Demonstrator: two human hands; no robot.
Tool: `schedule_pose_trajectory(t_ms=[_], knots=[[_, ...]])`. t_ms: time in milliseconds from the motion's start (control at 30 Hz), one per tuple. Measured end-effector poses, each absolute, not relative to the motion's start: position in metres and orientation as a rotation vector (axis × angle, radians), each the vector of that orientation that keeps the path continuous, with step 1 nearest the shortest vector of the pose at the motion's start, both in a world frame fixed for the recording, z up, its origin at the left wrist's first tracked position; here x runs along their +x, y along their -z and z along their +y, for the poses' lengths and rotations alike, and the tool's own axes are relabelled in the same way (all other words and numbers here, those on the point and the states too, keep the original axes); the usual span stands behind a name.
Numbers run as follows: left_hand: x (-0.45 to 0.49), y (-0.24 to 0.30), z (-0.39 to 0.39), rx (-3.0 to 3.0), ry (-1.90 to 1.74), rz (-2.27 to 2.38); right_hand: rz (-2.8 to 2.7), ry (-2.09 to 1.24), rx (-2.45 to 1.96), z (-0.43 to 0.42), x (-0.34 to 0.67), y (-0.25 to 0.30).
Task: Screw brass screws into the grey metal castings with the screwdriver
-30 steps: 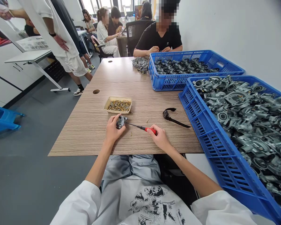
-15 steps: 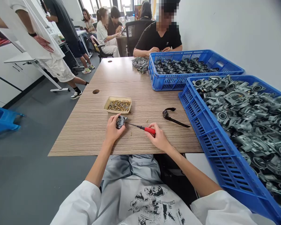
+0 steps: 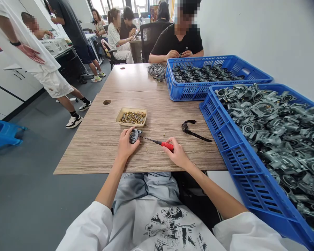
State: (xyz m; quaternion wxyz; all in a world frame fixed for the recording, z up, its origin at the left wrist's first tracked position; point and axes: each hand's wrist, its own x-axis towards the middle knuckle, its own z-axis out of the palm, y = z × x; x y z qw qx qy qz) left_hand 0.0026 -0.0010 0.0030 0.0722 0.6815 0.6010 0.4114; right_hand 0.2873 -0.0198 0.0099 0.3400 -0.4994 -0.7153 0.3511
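Grey metal casting (image 3: 134, 136), red-handled screwdriver (image 3: 158, 142)

Small, rounded and dull-sheened, the casting lies at ten o'clock from the right hand (image 3: 178, 153), which curls round the screwdriver's ridged handle. The left hand (image 3: 126, 144) pinches the casting between thumb and fingers. A thin dark shaft reaches its three o'clock side; tip contact is too small to tell. At twelve, a cream tray (image 3: 132, 126) holds slim brass-and-silver pieces (image 3: 133, 117); below spreads streaky wood-grain tabletop (image 3: 91, 150).

Red-handled screwdriver (image 3: 164, 144) — at grey casting (image 3: 133, 136)
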Motion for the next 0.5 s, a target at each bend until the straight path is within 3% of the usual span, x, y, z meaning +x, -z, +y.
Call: schedule_pose_trajectory(t_ms=[500], knots=[[0.0018,-0.0019,-0.0002,2.039,-1.234,1.834,-1.869,-0.909,-1.312,-0.0196,0.2873,-0.0105]])
